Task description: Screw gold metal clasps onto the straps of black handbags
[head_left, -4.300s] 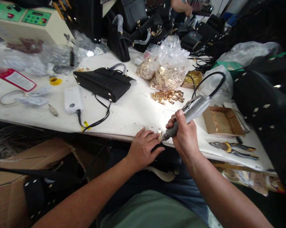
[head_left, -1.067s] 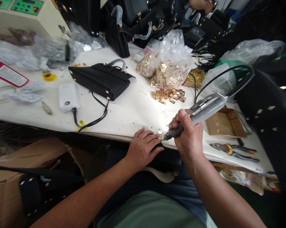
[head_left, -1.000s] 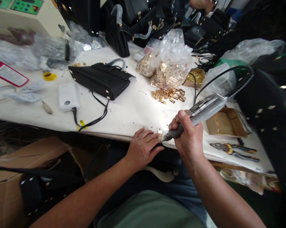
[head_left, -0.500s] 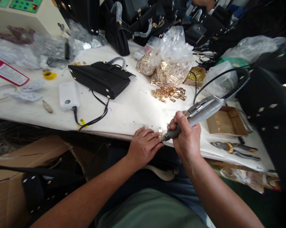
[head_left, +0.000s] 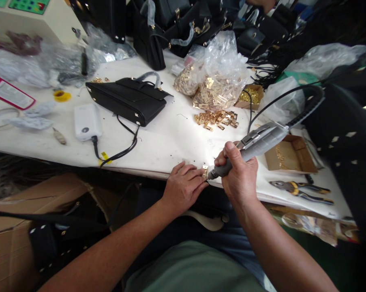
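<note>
At the table's front edge my left hand [head_left: 184, 185] holds a small gold metal fitting [head_left: 205, 170] between its fingertips, palm down. My right hand [head_left: 240, 172] is wrapped round a grey electric screwdriver [head_left: 255, 144], thumb on top along the lever side. The screwdriver slants down to the left, its tip at the fitting beside my left fingers; whether it sits in a screw is too small to tell. Behind it lies a loose pile of gold fittings [head_left: 216, 119]. Clear plastic bags of fittings [head_left: 215, 87] stand just beyond the pile.
A black handbag [head_left: 128, 99] lies left of the middle, near a white power bank [head_left: 87, 121] with a black cable. On the right are a cardboard tray [head_left: 304, 156] of tiny gold screws and pliers [head_left: 301, 190]. More black handbags [head_left: 183, 28] crowd the back; another person's hand shows there.
Hardly anything differs. The view has shifted very slightly, and both hands keep the same place with the screwdriver tip at the fitting.
</note>
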{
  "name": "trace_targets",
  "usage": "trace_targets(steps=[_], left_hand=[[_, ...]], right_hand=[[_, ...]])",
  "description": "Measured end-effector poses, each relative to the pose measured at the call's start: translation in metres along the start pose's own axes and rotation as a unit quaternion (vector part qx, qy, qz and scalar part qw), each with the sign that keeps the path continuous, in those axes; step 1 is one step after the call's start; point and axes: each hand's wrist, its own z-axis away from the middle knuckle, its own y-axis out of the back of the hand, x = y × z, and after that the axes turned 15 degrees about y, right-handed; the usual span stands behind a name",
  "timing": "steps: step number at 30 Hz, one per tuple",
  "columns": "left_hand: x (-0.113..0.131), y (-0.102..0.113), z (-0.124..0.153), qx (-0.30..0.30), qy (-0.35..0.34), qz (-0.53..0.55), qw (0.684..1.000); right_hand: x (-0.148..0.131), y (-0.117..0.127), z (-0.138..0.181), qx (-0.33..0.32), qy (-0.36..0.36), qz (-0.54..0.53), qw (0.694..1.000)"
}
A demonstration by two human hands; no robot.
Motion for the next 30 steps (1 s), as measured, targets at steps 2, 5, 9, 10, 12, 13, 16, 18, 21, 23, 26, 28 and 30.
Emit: trace_targets(steps=[2,5,9,10,12,13,16,18,21,23,26,28,30], left_hand=[[-0.0003,-0.0005,0.0004,0.0,-0.001,0.0,1.0],[-0.0008,-0.0013,0.0008,-0.001,-0.003,0.0,1.0],[-0.0007,-0.0011,0.0009,-0.001,-0.005,0.0,1.0],[-0.0005,-0.0008,0.0008,-0.001,-0.005,0.001,1.0],[-0.0003,-0.0004,0.0004,0.0,-0.005,0.001,1.0],[-0.0002,-0.0003,0.0003,0.001,-0.006,0.002,1.0],[-0.0001,-0.0006,-0.0002,0.003,-0.006,0.001,1.0],[-0.0001,-0.0011,-0.0004,0.004,-0.006,0.002,1.0],[-0.0001,-0.002,-0.0006,0.009,-0.007,0.005,1.0],[-0.0004,-0.0027,-0.0008,0.01,-0.007,0.007,1.0],[-0.0013,-0.0037,-0.0007,0.012,-0.009,0.01,1.0],[-0.0019,-0.0039,-0.0003,0.016,-0.009,0.01,1.0],[-0.002,-0.0038,0.0,0.016,-0.008,0.01,1.0]], right_hand=[[0.0,0.0001,0.0001,0.0,0.002,0.001,1.0],[0.0002,0.0005,0.0006,-0.007,-0.001,-0.002,1.0],[0.0007,0.0014,0.0017,-0.009,-0.006,-0.017,1.0],[0.0007,0.0016,0.0019,-0.009,-0.006,-0.02,1.0],[0.0006,0.0017,0.0023,-0.008,-0.007,-0.021,1.0],[0.0005,0.0016,0.0025,-0.008,-0.008,-0.02,1.0],[-0.0002,0.0013,0.0027,-0.01,-0.011,-0.018,1.0],[-0.0008,0.001,0.0027,-0.013,-0.012,-0.018,1.0],[-0.0016,0.0009,0.0025,-0.014,-0.011,-0.017,1.0],[-0.0014,0.0011,0.0023,-0.013,-0.009,-0.017,1.0],[0.0004,0.0015,0.0022,-0.01,-0.005,-0.013,1.0],[0.0021,0.0017,0.0022,-0.007,-0.004,-0.009,1.0],[0.0034,0.0019,0.0024,-0.007,-0.004,-0.006,1.0]])
